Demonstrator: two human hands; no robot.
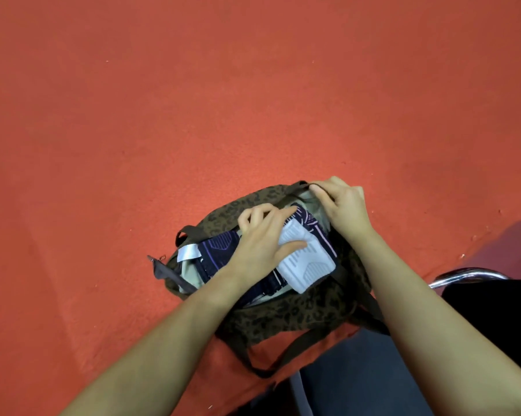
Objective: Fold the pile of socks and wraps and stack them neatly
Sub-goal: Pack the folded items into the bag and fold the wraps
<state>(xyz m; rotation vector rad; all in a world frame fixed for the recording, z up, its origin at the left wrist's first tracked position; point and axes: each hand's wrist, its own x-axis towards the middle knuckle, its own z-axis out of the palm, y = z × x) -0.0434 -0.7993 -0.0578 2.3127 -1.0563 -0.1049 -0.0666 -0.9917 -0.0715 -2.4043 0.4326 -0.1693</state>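
The brown leopard-print fabric bag (pixel 283 313) mouth should be held wide by the right hand (pixel 343 205), fingers pinching its rim, while the left hand (pixel 262 238), fingers gripping the white ribbed sock (pixel 307 262), is lifted straight out.

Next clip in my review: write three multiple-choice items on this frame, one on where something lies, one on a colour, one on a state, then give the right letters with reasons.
1. Where does the white sock lie?
A. on the navy patterned cloth in the bag's mouth
B. out on the red surface, away from the bag
C. on the chair

2. What colour is the surface under the bag?
A. blue
B. red
C. grey

3. What is the right hand doing?
A. lying flat on the surface
B. holding the sock
C. gripping the bag's far rim

Answers: 1 A, the sock rests on the navy cloth inside the open bag, under the left hand. 2 B, red all round the bag. 3 C, its fingers curl over the rim.
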